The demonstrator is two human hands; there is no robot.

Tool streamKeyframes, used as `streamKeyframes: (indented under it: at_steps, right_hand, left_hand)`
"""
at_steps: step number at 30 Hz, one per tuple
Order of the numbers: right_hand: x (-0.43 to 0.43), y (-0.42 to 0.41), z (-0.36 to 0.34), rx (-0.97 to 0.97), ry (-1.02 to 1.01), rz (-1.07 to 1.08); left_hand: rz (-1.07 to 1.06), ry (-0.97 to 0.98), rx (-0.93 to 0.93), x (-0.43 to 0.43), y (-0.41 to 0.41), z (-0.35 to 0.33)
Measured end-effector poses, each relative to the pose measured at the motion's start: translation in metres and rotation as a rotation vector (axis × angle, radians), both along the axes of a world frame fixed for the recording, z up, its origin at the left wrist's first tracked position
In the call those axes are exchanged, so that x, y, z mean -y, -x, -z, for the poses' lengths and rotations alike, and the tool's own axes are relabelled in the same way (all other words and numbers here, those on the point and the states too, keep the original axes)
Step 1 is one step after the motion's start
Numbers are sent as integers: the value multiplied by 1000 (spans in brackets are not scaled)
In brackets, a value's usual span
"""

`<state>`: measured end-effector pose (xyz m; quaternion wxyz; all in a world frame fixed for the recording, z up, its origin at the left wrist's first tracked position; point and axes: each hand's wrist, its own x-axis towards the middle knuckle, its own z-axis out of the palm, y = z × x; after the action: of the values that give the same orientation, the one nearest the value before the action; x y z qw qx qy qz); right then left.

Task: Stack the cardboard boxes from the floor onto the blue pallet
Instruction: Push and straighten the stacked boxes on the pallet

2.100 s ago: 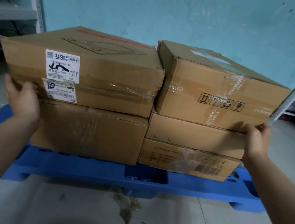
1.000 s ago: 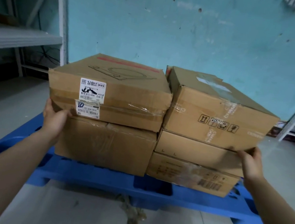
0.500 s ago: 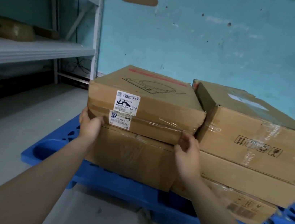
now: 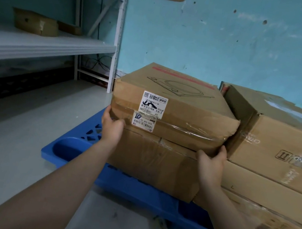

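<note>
A: Big stuff first, go.

B: Teal wall (image 4: pixel 233 48) at the back, grey shelving unit (image 4: pixel 49 43) on the left with a couple of small cartons on it. Grey floor (image 4: pixel 17 134). The blue pallet (image 4: pixel 68 147) lies flat on the floor, its long side towards the wall.

A: Boxes?

B: All the cardboard in view is on the pallet. The right stack (image 4: pixel 278 144) is three cartons high. To the left, touching it, a plain box (image 4: pixel 150 166) with the labelled box (image 4: pixel 183 99) on top. No boxes visible on the floor in this view.

A: Is the top one sitting flush?

B: Roughly. Its right corner is crushed and butts against the right stack. Packing them tight like that probably stops the columns from sliding.

A: Hands?

B: Both are on the labelled box, low down. The left hand (image 4: pixel 111 126) grips the bottom left front corner, fingers wrapped round it. The right hand (image 4: pixel 210 161) cups the bottom right front corner, thumb along the lower edge, fingers up the side next to the other stack.

A: Why down there?

B: My guess is it's a two-corner hold to square the box over the one beneath, or to shift it. A low grip gives control without tipping it.

A: Smallest thing?

B: A white shipping label (image 4: pixel 153 103) on the front face, printed upside down, with a second sticker just under it.

A: Stage?

B: Looks like final adjusting, late in the task.
</note>
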<state>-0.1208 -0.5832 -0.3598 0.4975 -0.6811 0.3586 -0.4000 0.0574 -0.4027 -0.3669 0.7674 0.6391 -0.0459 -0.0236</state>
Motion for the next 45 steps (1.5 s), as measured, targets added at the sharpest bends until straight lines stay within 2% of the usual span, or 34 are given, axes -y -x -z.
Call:
streamKeyframes:
  at_steps: [15, 18, 21, 23, 28, 31, 33, 35, 39, 45]
  right_hand:
    - [-2, 10, 5, 83, -117, -9]
    - [-4, 16, 0, 94, -151, -60]
    - [-3, 41, 2, 113, -24, -50]
    - [8, 68, 7, 76, 89, 23]
    - [87, 156, -11, 80, 197, 465]
    - [138, 209, -23, 65, 133, 572]
    - [163, 232, -25, 29, 18, 510]
    - [177, 242, -23, 8, -48, 395]
    - [187, 240, -20, -19, -89, 238]
    - [205, 241, -24, 4, -118, 154]
  left_hand:
    - [-13, 9, -43, -9, 13, -1]
    - [-115, -24, -40, -4, 22, -6]
    - [-331, -125, 11, 26, 48, -20]
    - [-370, -107, 92, 52, 72, -28]
    - [19, -34, 415, 111, 140, -32]
    - [260, -72, 504, 139, 175, -29]
    - [422, -99, 450, 156, 190, -31]
    - [497, -130, 399, 169, 202, -33]
    - [487, -184, 388, 189, 218, -34]
    - [454, -111, 251, 201, 224, -15]
